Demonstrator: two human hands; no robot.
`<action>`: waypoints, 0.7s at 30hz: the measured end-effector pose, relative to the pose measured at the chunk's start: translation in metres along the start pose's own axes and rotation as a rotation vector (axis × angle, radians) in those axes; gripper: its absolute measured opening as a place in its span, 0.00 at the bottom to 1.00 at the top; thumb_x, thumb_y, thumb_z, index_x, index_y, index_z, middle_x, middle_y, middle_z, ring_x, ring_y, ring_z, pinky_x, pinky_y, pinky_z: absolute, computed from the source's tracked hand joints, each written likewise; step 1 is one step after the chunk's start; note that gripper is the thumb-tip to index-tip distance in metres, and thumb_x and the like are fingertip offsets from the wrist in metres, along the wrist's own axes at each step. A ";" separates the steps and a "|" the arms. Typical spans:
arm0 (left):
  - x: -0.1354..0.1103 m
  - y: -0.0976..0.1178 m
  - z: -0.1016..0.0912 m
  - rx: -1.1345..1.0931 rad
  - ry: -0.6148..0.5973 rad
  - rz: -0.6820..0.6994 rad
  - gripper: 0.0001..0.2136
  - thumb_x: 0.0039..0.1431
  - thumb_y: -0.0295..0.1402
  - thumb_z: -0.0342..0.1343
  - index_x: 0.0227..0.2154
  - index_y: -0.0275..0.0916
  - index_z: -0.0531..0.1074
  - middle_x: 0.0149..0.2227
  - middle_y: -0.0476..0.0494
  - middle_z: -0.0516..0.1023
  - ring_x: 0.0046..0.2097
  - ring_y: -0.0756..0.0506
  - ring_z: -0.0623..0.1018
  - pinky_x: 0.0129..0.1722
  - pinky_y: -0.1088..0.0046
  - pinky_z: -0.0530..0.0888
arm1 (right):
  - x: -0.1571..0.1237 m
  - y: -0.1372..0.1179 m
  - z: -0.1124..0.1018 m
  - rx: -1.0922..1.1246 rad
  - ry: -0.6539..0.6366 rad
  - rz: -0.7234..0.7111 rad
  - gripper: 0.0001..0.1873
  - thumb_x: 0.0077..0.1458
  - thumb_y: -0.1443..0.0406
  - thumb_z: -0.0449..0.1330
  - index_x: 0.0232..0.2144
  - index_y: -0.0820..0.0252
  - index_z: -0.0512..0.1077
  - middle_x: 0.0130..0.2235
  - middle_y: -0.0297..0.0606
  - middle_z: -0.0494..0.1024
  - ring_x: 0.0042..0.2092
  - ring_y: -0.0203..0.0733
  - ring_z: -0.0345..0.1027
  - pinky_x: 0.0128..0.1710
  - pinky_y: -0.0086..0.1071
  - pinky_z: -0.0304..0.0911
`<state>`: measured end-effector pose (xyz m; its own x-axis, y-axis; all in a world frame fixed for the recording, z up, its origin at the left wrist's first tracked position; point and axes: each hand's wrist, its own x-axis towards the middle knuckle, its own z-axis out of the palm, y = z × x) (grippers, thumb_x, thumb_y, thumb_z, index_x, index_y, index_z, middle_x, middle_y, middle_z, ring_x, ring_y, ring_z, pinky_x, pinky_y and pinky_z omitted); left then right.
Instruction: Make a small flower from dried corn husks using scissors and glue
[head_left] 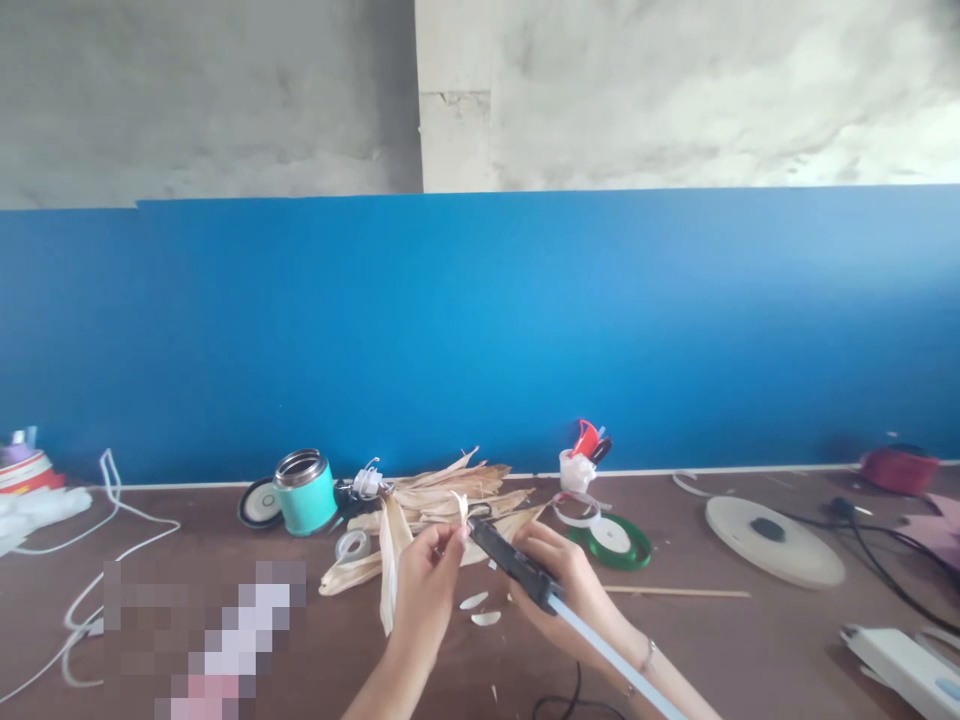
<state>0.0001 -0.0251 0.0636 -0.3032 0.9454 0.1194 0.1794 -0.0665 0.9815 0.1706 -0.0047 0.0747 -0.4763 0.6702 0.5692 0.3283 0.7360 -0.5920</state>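
Observation:
My right hand is wrapped round a black hot glue gun, with a long pale glue stick running out of its back. The gun's nozzle points at my left hand. Between thumb and fingertips, my left hand pinches a small cream-coloured piece of husk, close to the nozzle. Behind both hands lies a pile of dried corn husks, with one long strip beside my left wrist. Two pale cut pieces rest on the table between my forearms.
A turquoise flask and a tape roll stand left of the husks. Right are a green ribbon spool, a white cup of tools, a thin stick and a round disc. A blue panel borders the table's back.

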 end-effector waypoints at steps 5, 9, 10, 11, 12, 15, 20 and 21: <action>0.002 -0.005 0.000 -0.003 -0.019 0.021 0.18 0.53 0.47 0.52 0.31 0.36 0.75 0.25 0.48 0.72 0.27 0.49 0.66 0.27 0.76 0.62 | -0.002 0.006 0.003 -0.004 -0.008 0.011 0.07 0.44 0.75 0.55 0.23 0.60 0.65 0.28 0.34 0.66 0.28 0.35 0.62 0.27 0.27 0.59; 0.001 -0.004 0.001 0.000 -0.027 0.024 0.17 0.53 0.47 0.52 0.29 0.36 0.74 0.26 0.48 0.73 0.27 0.49 0.66 0.28 0.76 0.62 | -0.001 0.007 0.003 -0.010 -0.007 0.015 0.07 0.44 0.75 0.55 0.22 0.60 0.64 0.28 0.35 0.66 0.28 0.36 0.62 0.27 0.27 0.58; 0.001 -0.004 0.001 0.001 -0.028 0.023 0.17 0.53 0.47 0.52 0.29 0.36 0.74 0.26 0.48 0.73 0.27 0.49 0.66 0.28 0.76 0.62 | 0.000 0.007 0.003 -0.010 -0.004 0.015 0.07 0.44 0.75 0.55 0.22 0.60 0.64 0.28 0.35 0.66 0.28 0.36 0.63 0.27 0.27 0.58; 0.000 -0.004 0.001 0.001 -0.028 0.023 0.17 0.53 0.47 0.52 0.29 0.36 0.74 0.26 0.48 0.73 0.27 0.49 0.66 0.28 0.76 0.62 | 0.000 0.007 0.004 -0.010 -0.002 0.016 0.07 0.44 0.75 0.56 0.22 0.60 0.63 0.27 0.35 0.66 0.28 0.36 0.63 0.27 0.27 0.58; 0.000 -0.003 0.001 0.001 -0.027 0.024 0.17 0.53 0.47 0.52 0.30 0.36 0.74 0.26 0.48 0.73 0.27 0.49 0.66 0.28 0.76 0.62 | 0.001 0.008 0.004 -0.011 -0.001 0.017 0.07 0.44 0.75 0.56 0.21 0.60 0.63 0.27 0.35 0.66 0.28 0.36 0.63 0.27 0.27 0.58; 0.001 -0.004 0.001 -0.011 -0.037 0.031 0.17 0.54 0.47 0.52 0.31 0.36 0.75 0.26 0.47 0.74 0.28 0.48 0.69 0.28 0.75 0.63 | 0.001 0.008 0.004 -0.012 -0.001 0.023 0.07 0.44 0.74 0.56 0.21 0.60 0.63 0.27 0.35 0.67 0.28 0.36 0.62 0.27 0.27 0.58; 0.001 -0.006 0.001 -0.030 -0.059 0.036 0.18 0.55 0.46 0.52 0.35 0.36 0.75 0.29 0.45 0.77 0.32 0.46 0.72 0.31 0.74 0.65 | 0.000 0.008 0.003 -0.004 0.003 0.030 0.06 0.45 0.74 0.57 0.21 0.60 0.65 0.28 0.36 0.67 0.28 0.36 0.63 0.27 0.27 0.59; 0.001 -0.006 0.001 -0.032 -0.059 0.035 0.18 0.55 0.46 0.52 0.35 0.35 0.75 0.29 0.44 0.77 0.32 0.46 0.72 0.32 0.74 0.65 | 0.000 0.008 0.003 -0.004 0.003 0.035 0.06 0.45 0.74 0.57 0.21 0.61 0.66 0.28 0.36 0.68 0.28 0.36 0.63 0.27 0.27 0.59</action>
<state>-0.0003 -0.0237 0.0581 -0.2409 0.9596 0.1456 0.1583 -0.1092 0.9813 0.1706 0.0004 0.0681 -0.4617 0.6956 0.5504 0.3482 0.7128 -0.6089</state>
